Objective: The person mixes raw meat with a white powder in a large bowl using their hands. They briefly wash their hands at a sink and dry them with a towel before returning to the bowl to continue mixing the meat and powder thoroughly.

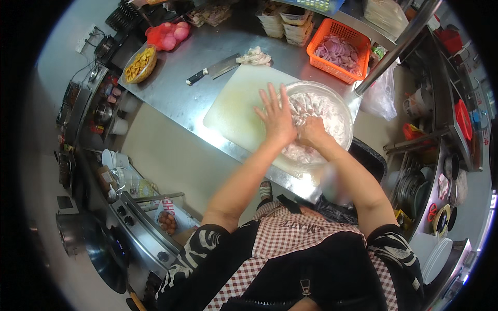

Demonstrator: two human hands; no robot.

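A large clear bowl (345, 105) stands at the right of a white cutting board (233, 105), partly over it. Inside lie pinkish pieces, probably meat, coated in a white floury or batter-like mixture (334, 116). My right hand (312, 124) reaches into the bowl, its fingers spread on the mixture and smeared white. At the bowl's left side is my left hand (278, 116), fingers apart, the palm's edge against or just over the rim; exact contact is hard to tell. Beyond the board lie a cleaver (214, 72) with a black handle and a crumpled cloth (255, 57).
On the steel table (175, 89), an orange basket (321, 64) holds sliced purple onions. Farther left are a bowl of yellow pieces (140, 64) and a red net bag of onions (169, 35). A metal post (397, 50) rises close behind the bowl. A stove (134, 229) stands behind me, left.
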